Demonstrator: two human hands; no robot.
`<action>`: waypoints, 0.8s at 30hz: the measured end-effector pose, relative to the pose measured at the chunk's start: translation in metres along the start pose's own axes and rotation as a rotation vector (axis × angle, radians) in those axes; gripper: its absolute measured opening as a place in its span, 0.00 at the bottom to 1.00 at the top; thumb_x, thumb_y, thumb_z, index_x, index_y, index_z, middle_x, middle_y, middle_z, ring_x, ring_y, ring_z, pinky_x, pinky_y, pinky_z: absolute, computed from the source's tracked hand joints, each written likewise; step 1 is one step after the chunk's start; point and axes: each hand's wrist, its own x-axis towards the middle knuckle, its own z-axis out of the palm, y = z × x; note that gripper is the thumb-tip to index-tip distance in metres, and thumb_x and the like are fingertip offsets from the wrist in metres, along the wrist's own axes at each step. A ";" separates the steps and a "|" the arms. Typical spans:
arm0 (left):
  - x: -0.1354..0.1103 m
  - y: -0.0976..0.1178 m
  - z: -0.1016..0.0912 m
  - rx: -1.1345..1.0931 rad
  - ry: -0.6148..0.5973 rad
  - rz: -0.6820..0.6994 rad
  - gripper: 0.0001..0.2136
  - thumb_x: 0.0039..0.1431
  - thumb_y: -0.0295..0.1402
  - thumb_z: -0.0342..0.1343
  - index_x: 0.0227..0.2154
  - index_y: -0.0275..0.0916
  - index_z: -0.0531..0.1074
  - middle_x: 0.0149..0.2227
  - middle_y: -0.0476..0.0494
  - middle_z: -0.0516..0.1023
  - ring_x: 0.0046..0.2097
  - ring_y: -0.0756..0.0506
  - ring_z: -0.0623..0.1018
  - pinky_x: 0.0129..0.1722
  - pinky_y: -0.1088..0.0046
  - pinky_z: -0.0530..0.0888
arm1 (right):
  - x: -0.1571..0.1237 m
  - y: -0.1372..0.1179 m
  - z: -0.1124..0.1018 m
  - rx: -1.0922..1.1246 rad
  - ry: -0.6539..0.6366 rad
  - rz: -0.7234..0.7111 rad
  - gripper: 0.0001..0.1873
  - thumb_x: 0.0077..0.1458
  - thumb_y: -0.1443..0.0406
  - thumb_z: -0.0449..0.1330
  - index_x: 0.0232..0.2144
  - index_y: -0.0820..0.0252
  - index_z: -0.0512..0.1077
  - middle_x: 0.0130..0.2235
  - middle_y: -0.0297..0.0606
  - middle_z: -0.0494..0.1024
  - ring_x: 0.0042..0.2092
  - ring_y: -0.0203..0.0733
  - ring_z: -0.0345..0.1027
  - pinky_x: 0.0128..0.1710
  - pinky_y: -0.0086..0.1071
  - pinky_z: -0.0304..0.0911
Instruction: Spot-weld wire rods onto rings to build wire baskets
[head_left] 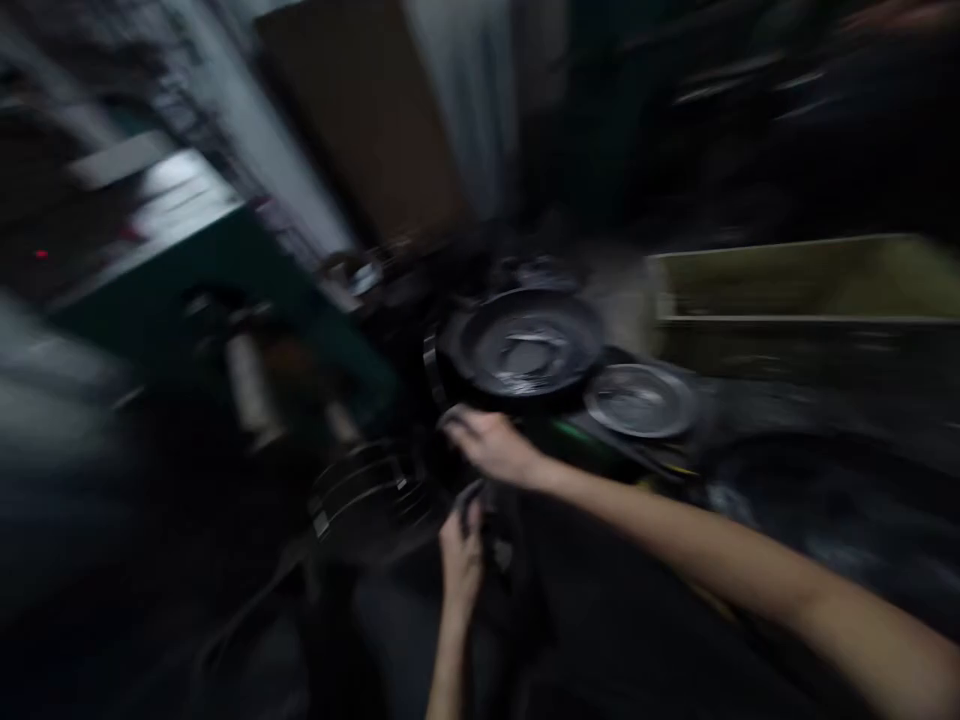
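Observation:
The whole view is dark and smeared by motion. My right hand point(491, 445) reaches forward from the lower right, its fingers at the near rim of a dark round pan point(529, 345). My left hand point(461, 555) comes up from the bottom middle, fingers curled around something dark that I cannot make out. A smaller round metal dish point(641, 400) lies just right of the pan. Left of my hands sits a stack of dark round rims point(360, 490).
A dark green machine body point(225, 270) stands at the left with a pale post point(255, 130) behind it. A brown board point(367, 110) leans at the back. A yellowish crate point(810, 290) sits at the right, a large dark round shape point(832, 510) below it.

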 end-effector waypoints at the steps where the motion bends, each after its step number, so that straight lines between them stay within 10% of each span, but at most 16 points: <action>1: -0.009 -0.008 -0.013 -0.007 -0.007 -0.001 0.20 0.60 0.48 0.50 0.44 0.38 0.75 0.41 0.39 0.80 0.43 0.43 0.79 0.46 0.65 0.74 | 0.007 -0.002 0.002 0.012 -0.014 0.000 0.10 0.63 0.63 0.48 0.39 0.55 0.69 0.36 0.35 0.76 0.35 0.42 0.68 0.40 0.33 0.61; 7: -0.067 -0.045 -0.134 0.075 0.478 -0.138 0.19 0.63 0.43 0.50 0.51 0.37 0.70 0.44 0.39 0.78 0.45 0.45 0.77 0.49 0.65 0.72 | 0.067 -0.007 0.033 -0.205 0.004 0.069 0.10 0.60 0.68 0.53 0.42 0.56 0.72 0.32 0.38 0.74 0.33 0.40 0.67 0.37 0.33 0.60; 11: -0.052 -0.038 -0.188 0.214 0.467 0.030 0.30 0.57 0.42 0.57 0.60 0.39 0.57 0.54 0.36 0.70 0.56 0.42 0.71 0.58 0.59 0.65 | 0.086 -0.016 0.057 -0.137 -0.007 0.044 0.15 0.59 0.67 0.56 0.48 0.56 0.73 0.35 0.39 0.75 0.36 0.38 0.67 0.38 0.31 0.61; 18: 0.067 -0.043 -0.199 0.444 0.209 0.256 0.48 0.43 0.44 0.66 0.64 0.41 0.45 0.55 0.34 0.67 0.59 0.33 0.65 0.59 0.47 0.59 | 0.137 -0.025 0.117 0.310 -0.047 0.242 0.15 0.60 0.70 0.53 0.48 0.69 0.71 0.25 0.31 0.66 0.20 0.27 0.53 0.18 0.23 0.50; 24: 0.085 -0.064 -0.179 0.159 0.368 0.385 0.44 0.49 0.37 0.61 0.63 0.39 0.38 0.39 0.45 0.69 0.42 0.44 0.72 0.47 0.59 0.70 | 0.143 -0.029 0.142 0.479 -0.173 0.428 0.12 0.57 0.70 0.57 0.44 0.68 0.70 0.20 0.26 0.63 0.17 0.27 0.51 0.14 0.20 0.47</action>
